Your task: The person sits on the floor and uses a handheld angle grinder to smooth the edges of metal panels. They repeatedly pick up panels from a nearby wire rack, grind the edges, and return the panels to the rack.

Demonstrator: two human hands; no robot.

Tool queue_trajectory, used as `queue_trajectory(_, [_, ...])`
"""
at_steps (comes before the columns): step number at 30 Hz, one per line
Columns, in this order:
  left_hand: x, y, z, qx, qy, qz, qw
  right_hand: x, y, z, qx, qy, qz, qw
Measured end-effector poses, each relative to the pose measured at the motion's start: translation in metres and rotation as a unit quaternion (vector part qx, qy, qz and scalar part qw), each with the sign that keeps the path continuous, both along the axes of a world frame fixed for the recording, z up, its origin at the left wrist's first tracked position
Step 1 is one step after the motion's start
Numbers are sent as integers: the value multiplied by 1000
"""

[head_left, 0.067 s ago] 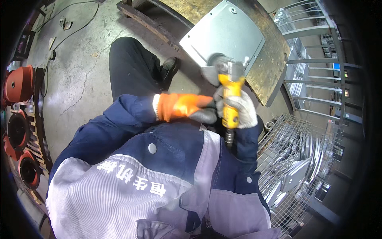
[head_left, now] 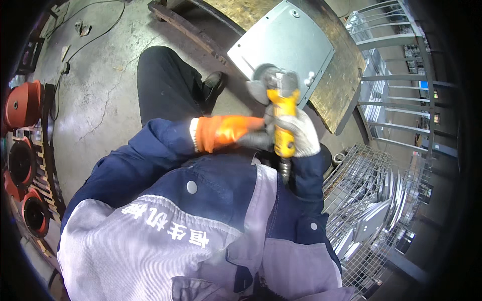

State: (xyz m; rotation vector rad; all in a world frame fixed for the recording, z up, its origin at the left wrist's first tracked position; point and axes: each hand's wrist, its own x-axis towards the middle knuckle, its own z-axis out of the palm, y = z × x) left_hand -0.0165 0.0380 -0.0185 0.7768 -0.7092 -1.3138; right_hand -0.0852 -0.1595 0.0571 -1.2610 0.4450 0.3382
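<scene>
A yellow angle grinder [head_left: 284,106] with a grey head and a blurred disc [head_left: 265,75] is held in front of my body. Wrapped around its yellow body is my right hand [head_left: 303,133], in a white glove with grey-coated fingers. My left hand [head_left: 227,133], in an orange glove, reaches in from the left against the grinder's side; its grey fingertips are smeared and partly hidden there. The disc overlaps the near edge of a light grey metal plate [head_left: 283,42] lying on a worn wooden bench top [head_left: 344,75]. Whether disc and plate touch, I cannot tell.
Two small white round pieces [head_left: 309,78] are at the plate's near edge. On the right stand a metal rack [head_left: 396,78] and a wire basket [head_left: 359,173] with flat metal parts. Orange round housings [head_left: 25,106] line the left; a cable [head_left: 100,34] crosses the floor.
The grinder and my right hand have shifted slightly left and a little upward. My left hand has shifted slightly with them. The plate stays in nearly the same place.
</scene>
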Motion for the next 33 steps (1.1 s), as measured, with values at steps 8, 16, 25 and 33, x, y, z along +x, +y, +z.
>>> queue_trajectory(8, [-3, 17, 5, -9, 390, 169, 905, 76, 55, -63, -121, -4, 38, 992])
queue_trajectory(16, [-14, 12, 5, -3, 391, 149, 908, 53, 46, -72, -127, -21, 34, 991])
queue_trajectory(25, [-12, -29, -6, 27, 8, -10, 1000, -40, -8, -67, -153, 16, 36, 987])
queue_trajectory(33, [-47, -108, -2, 205, 125, -197, 951, -114, -40, -64, -161, 54, -235, 957])
